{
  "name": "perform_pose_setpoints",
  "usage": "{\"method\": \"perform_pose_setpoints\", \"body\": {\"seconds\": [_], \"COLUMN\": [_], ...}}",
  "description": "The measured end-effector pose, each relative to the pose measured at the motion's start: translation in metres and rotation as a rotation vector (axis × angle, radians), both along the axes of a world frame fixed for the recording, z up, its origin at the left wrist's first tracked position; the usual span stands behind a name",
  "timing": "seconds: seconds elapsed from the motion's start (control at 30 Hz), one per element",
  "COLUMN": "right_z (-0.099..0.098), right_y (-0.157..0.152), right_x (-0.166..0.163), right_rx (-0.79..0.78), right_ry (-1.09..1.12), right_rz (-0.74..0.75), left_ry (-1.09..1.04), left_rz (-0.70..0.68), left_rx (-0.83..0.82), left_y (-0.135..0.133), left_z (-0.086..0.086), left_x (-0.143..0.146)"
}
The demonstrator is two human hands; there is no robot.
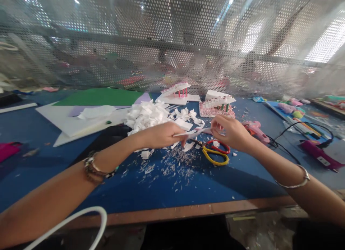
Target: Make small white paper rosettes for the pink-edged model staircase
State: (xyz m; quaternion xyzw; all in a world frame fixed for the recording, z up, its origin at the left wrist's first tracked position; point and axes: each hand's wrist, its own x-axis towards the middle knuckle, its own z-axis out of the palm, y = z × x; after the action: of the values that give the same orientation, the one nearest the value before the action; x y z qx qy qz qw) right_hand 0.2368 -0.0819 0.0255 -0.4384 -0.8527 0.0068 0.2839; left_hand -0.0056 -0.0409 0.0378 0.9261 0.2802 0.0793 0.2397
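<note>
My left hand (166, 135) is closed on one end of a thin, whitish paper strip (198, 132). The strip's other end meets the bent, pinching fingers of my right hand (231, 130), so it spans the gap above the table. Just below it lie scissors (215, 160) with one yellow and one red handle loop, the blades pointing left. Behind my left hand rises a heap of white paper scraps (147, 117), with loose pieces reaching toward the strip. Tiny paper bits (176, 163) are scattered over the blue tabletop in front of my hands.
Two small white-and-pink models (178, 93) (217, 108) stand at the back. Green sheets (105, 98) and white sheets (63, 117) lie left. To the right are a pink glue gun (257, 130), a black cord (285, 154) and a magenta pouch (322, 154). Perforated metal mesh (172, 37) stands behind.
</note>
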Motion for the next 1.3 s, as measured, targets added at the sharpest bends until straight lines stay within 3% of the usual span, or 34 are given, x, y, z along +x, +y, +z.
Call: {"method": "perform_pose_setpoints", "body": {"seconds": [0.1,0.2,0.3,0.53,0.8,1.07,1.2,1.3], "right_z": [-0.015,-0.031,-0.041,-0.044,-0.041,-0.04,-0.045,-0.042], "right_y": [-0.018,-0.027,-0.022,-0.002,0.013,0.044,0.068,0.082], "right_x": [-0.002,-0.008,-0.013,-0.02,-0.042,-0.055,-0.059,-0.059], "right_rx": [-0.088,-0.169,-0.215,-0.249,-0.26,-0.247,-0.262,-0.263], "right_ry": [-0.236,-0.413,-0.443,-0.445,-0.466,-0.468,-0.439,-0.384], "right_rz": [0.055,0.064,0.082,0.039,-0.177,-0.218,-0.225,-0.182], "left_ry": [0.198,0.212,0.152,0.047,0.094,-0.131,-0.127,-0.104], "left_rz": [-0.275,-0.376,-0.392,-0.221,-0.149,-0.116,-0.086,-0.026], "left_rx": [-0.383,-0.481,-0.499,-0.407,-0.345,-0.158,-0.086,0.068], "left_y": [-0.008,-0.013,-0.018,-0.024,-0.03,-0.03,-0.024,-0.021], "left_z": [-0.006,-0.01,-0.008,-0.007,-0.009,-0.006,-0.007,-0.008], "left_x": [-0.012,-0.017,-0.016,-0.009,-0.014,-0.009,-0.006,-0.002]}}
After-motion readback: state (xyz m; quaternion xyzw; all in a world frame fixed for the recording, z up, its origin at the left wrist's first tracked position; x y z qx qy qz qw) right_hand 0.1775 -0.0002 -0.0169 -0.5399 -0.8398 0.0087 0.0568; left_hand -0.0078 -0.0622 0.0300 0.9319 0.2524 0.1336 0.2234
